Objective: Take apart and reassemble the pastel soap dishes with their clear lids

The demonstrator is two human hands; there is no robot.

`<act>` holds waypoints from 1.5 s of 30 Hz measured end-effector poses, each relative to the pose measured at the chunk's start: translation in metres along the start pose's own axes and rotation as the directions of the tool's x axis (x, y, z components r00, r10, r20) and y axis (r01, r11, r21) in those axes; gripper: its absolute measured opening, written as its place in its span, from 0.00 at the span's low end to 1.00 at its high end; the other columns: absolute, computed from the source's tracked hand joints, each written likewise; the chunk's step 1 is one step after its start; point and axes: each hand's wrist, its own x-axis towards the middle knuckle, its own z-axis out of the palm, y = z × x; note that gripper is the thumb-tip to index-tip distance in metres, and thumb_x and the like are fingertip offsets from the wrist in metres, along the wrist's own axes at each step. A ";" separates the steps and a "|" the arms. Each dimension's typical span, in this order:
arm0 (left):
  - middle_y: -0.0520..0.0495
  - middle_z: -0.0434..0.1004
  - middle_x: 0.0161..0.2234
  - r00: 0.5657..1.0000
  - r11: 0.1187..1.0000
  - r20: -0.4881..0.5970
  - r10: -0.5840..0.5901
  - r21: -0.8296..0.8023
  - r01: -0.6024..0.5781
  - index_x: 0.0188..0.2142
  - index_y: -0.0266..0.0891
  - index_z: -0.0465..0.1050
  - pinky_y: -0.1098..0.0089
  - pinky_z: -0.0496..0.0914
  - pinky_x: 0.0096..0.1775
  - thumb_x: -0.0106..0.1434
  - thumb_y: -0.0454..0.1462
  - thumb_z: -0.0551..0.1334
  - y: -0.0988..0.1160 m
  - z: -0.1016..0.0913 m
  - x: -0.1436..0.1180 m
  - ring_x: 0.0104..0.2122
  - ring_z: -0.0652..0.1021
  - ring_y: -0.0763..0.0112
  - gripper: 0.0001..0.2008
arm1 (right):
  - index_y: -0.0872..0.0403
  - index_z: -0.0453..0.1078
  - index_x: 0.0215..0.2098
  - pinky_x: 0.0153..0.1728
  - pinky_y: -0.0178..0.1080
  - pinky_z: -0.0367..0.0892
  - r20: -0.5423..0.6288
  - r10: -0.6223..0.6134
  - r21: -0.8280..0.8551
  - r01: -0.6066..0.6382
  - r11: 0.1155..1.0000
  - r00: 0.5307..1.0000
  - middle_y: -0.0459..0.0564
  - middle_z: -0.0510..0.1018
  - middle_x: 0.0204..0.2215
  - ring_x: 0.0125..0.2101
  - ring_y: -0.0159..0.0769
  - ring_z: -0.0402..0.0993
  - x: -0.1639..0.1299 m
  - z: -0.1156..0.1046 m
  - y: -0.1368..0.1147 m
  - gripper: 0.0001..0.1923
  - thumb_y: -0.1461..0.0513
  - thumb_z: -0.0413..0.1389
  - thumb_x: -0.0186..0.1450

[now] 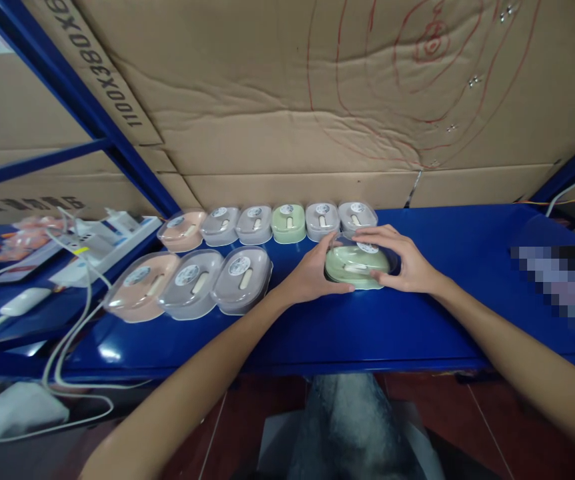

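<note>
A green container with a clear lid [346,259] is held between my two hands over the blue table. My left hand [308,275] grips its left side, thumb along the near edge. My right hand [408,262] closes round the right side, fingers over the top by the round label and thumb at the front. Beyond it, a back row has a peach container [182,231], a green one [288,224] and several grey ones, including a grey container [357,215] just behind my hands. Nearer, on the left, sit a peach container [142,285] and two grey containers [190,285].
A white power strip [102,250], looping white cables [87,293] and a white charger [25,302] lie on the left. Cardboard sheeting [247,87] stands behind the blue table [457,267], framed by blue metal posts [137,177]. A blurred-out item [562,283] is at the right.
</note>
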 end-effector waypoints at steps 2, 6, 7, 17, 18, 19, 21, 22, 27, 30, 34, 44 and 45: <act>0.32 0.68 0.72 1.000 1.000 0.004 0.006 -0.007 -0.006 0.79 0.42 0.49 0.42 0.62 0.72 0.54 0.49 0.82 0.001 0.000 0.000 0.71 0.70 0.40 0.63 | 0.39 0.72 0.69 0.67 0.64 0.67 0.010 -0.001 -0.002 0.001 1.000 1.000 0.52 0.78 0.66 0.66 0.59 0.73 0.000 0.000 -0.001 0.37 0.59 0.67 0.62; 0.35 0.70 0.71 1.000 1.000 -0.001 0.010 -0.024 -0.010 0.78 0.45 0.52 0.42 0.64 0.70 0.54 0.49 0.82 0.002 0.000 -0.001 0.70 0.72 0.40 0.61 | 0.37 0.73 0.69 0.67 0.66 0.67 0.021 0.008 -0.014 -0.008 1.000 1.000 0.52 0.76 0.68 0.67 0.59 0.73 -0.001 0.003 -0.002 0.37 0.58 0.67 0.62; 0.35 0.70 0.71 1.000 0.999 -0.002 0.010 -0.037 -0.010 0.78 0.45 0.52 0.42 0.64 0.70 0.54 0.48 0.82 0.002 0.000 -0.001 0.69 0.72 0.40 0.61 | 0.37 0.73 0.69 0.67 0.66 0.67 0.019 0.005 -0.013 -0.005 1.000 1.000 0.52 0.76 0.68 0.67 0.59 0.73 -0.001 0.003 -0.002 0.37 0.59 0.67 0.62; 0.33 0.69 0.71 1.000 0.995 0.005 -0.009 -0.101 0.009 0.77 0.44 0.53 0.42 0.65 0.70 0.53 0.47 0.83 0.002 0.000 -0.001 0.70 0.72 0.41 0.60 | 0.37 0.74 0.69 0.67 0.65 0.68 0.030 -0.005 0.003 0.004 1.000 1.000 0.53 0.75 0.69 0.66 0.58 0.73 -0.002 0.007 -0.003 0.35 0.59 0.66 0.63; 0.33 0.69 0.71 1.000 0.996 0.003 -0.010 -0.094 0.010 0.76 0.43 0.54 0.42 0.65 0.70 0.53 0.47 0.83 0.002 0.000 -0.001 0.69 0.73 0.41 0.59 | 0.37 0.75 0.69 0.66 0.65 0.68 0.032 -0.003 0.002 0.002 1.000 0.999 0.53 0.75 0.69 0.66 0.58 0.73 -0.002 0.007 -0.003 0.35 0.59 0.66 0.63; 0.33 0.70 0.71 1.000 0.996 0.001 -0.010 -0.084 0.010 0.75 0.43 0.56 0.42 0.65 0.70 0.52 0.47 0.83 0.002 0.000 -0.001 0.69 0.73 0.41 0.58 | 0.37 0.75 0.68 0.66 0.65 0.68 0.035 0.000 0.002 0.000 1.000 0.999 0.53 0.75 0.69 0.66 0.58 0.73 -0.002 0.008 -0.003 0.35 0.59 0.67 0.63; 0.33 0.70 0.70 1.000 0.998 -0.004 -0.008 -0.065 0.008 0.73 0.43 0.58 0.42 0.66 0.69 0.52 0.48 0.83 0.001 0.000 0.000 0.69 0.73 0.41 0.56 | 0.37 0.75 0.68 0.66 0.65 0.68 0.044 0.006 0.006 -0.006 1.000 0.999 0.53 0.76 0.68 0.66 0.59 0.73 -0.002 0.008 -0.003 0.35 0.59 0.67 0.62; 0.34 0.70 0.70 1.000 0.998 -0.007 -0.008 -0.056 0.007 0.72 0.43 0.59 0.42 0.66 0.69 0.52 0.48 0.83 0.001 -0.001 0.000 0.68 0.73 0.40 0.55 | 0.38 0.76 0.67 0.66 0.65 0.68 0.049 0.008 0.010 -0.008 1.000 0.999 0.53 0.76 0.68 0.66 0.59 0.74 -0.002 0.009 -0.002 0.35 0.59 0.67 0.62; 0.36 0.72 0.69 1.000 1.000 -0.018 -0.006 -0.020 0.006 0.70 0.43 0.62 0.44 0.69 0.66 0.52 0.48 0.83 0.003 -0.001 0.000 0.66 0.75 0.41 0.52 | 0.40 0.77 0.66 0.65 0.63 0.70 0.056 0.011 0.023 -0.012 1.000 0.998 0.54 0.76 0.67 0.65 0.58 0.75 -0.003 0.010 -0.003 0.32 0.59 0.67 0.63; 0.37 0.73 0.67 1.000 1.000 -0.020 0.005 0.001 -0.005 0.69 0.43 0.64 0.45 0.70 0.65 0.52 0.48 0.83 0.002 -0.002 0.000 0.65 0.75 0.41 0.50 | 0.40 0.77 0.66 0.65 0.63 0.70 0.055 0.005 0.025 -0.007 1.000 0.998 0.54 0.76 0.67 0.65 0.57 0.75 -0.003 0.010 -0.003 0.32 0.60 0.67 0.63; 0.38 0.73 0.66 1.000 1.000 -0.025 0.008 0.028 -0.007 0.67 0.44 0.64 0.47 0.70 0.64 0.52 0.48 0.83 0.001 -0.001 0.000 0.64 0.76 0.43 0.49 | 0.40 0.76 0.66 0.64 0.63 0.70 0.047 -0.017 0.019 0.016 1.000 0.999 0.55 0.76 0.67 0.65 0.57 0.75 -0.004 0.011 -0.001 0.33 0.60 0.68 0.63; 0.38 0.75 0.64 0.999 0.998 -0.029 0.038 0.055 -0.036 0.66 0.44 0.65 0.47 0.72 0.63 0.53 0.46 0.83 0.002 -0.001 0.001 0.62 0.77 0.45 0.46 | 0.40 0.77 0.66 0.65 0.63 0.69 0.057 -0.007 0.012 0.007 1.000 0.998 0.55 0.76 0.67 0.65 0.57 0.74 -0.004 0.013 0.000 0.33 0.60 0.67 0.62; 0.38 0.75 0.64 0.999 0.998 -0.031 0.041 0.057 -0.039 0.66 0.43 0.65 0.47 0.71 0.63 0.53 0.46 0.83 0.001 -0.001 0.001 0.63 0.77 0.45 0.46 | 0.40 0.76 0.66 0.65 0.63 0.69 0.059 -0.005 0.012 0.005 1.000 0.998 0.55 0.76 0.67 0.65 0.57 0.74 -0.004 0.013 0.000 0.33 0.60 0.67 0.62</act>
